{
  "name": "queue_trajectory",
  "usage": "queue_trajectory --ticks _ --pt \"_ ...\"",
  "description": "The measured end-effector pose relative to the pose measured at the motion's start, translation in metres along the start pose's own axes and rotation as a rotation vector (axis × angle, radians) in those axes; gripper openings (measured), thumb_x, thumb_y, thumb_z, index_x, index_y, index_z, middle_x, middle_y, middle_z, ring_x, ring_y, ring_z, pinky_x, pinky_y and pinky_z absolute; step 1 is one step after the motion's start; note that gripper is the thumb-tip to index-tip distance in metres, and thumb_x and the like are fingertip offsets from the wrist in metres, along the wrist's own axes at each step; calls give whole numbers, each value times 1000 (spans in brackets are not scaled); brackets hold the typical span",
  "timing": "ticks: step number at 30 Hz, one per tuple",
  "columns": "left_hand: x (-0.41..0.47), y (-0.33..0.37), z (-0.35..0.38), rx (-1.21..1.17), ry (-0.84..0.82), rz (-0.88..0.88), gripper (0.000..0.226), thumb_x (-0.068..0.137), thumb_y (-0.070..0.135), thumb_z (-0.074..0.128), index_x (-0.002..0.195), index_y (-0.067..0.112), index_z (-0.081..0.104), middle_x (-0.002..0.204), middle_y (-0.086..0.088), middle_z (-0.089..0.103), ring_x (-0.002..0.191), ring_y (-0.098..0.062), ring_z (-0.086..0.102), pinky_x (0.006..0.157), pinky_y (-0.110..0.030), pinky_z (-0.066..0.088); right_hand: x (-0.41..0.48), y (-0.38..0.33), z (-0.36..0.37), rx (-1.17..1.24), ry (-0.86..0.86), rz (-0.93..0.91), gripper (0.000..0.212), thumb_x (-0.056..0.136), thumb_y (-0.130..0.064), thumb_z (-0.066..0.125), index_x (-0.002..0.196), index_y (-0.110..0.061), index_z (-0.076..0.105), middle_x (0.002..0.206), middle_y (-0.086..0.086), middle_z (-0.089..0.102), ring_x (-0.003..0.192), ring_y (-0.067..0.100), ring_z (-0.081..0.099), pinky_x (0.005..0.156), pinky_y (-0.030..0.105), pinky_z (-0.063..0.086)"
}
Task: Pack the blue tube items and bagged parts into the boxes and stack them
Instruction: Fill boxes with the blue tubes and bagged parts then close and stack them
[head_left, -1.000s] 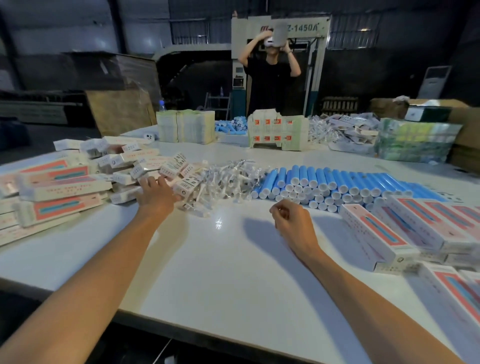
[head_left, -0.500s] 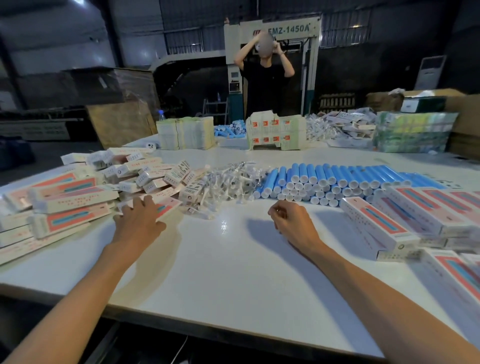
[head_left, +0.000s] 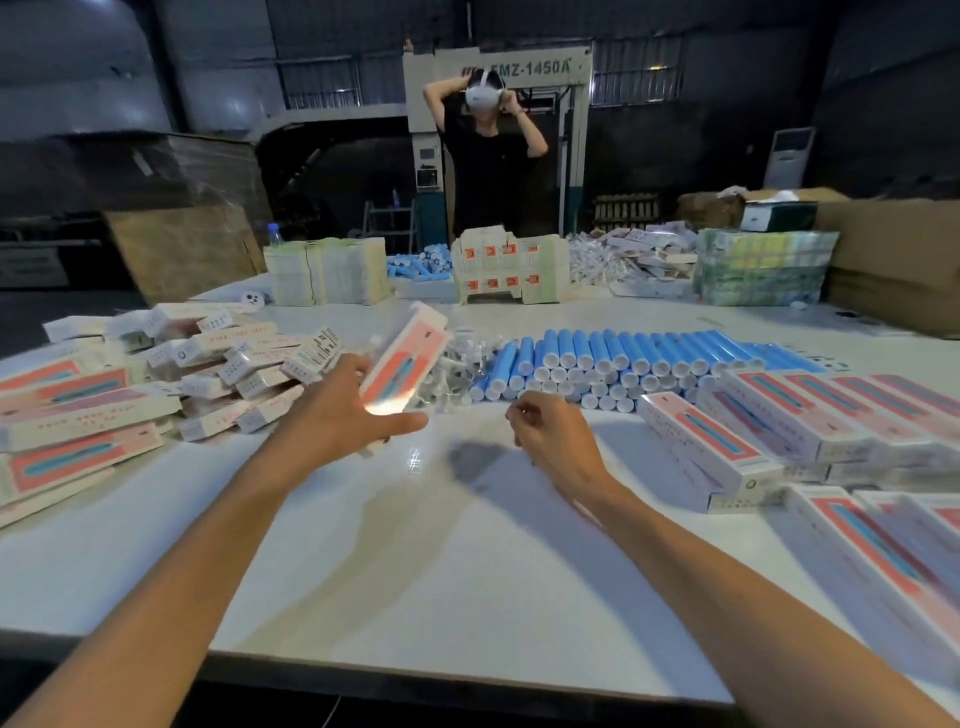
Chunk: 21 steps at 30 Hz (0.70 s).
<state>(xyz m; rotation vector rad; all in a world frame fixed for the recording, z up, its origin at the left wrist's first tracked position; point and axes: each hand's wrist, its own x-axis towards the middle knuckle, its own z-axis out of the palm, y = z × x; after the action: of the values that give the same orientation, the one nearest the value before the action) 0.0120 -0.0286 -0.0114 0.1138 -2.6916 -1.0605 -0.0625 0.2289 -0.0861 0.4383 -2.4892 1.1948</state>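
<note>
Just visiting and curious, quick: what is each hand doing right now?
Left hand: holds a pink-and-white box, raised.
Right hand: curled shut, nothing seen in it.

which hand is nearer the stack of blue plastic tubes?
Right. The right hand is just in front of the blue plastic tubes, not touching; the left hand is further left, holding a pink-and-white cardboard box.
</note>
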Motion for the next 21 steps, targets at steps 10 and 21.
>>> queue_trajectory --ticks 10,21 --pt "60 -4 105 -760 54 -15 38 97 50 75 122 28 59 111 -3 78 83 -20 81 69 -35 66 140 2 -32 -618 149 81 18 102 -17 47 111 -5 58 119 17 62 107 35 54 75 40 40" --pt "77 -29 104 -801 103 -172 38 87 55 83 111 36 61 103 12 78 75 2 74 55 -25 52 184 25 12 -1149 -97 102 32 98 -16 54 129 -11 59 134 17 51 124 33 43 92 40 39"
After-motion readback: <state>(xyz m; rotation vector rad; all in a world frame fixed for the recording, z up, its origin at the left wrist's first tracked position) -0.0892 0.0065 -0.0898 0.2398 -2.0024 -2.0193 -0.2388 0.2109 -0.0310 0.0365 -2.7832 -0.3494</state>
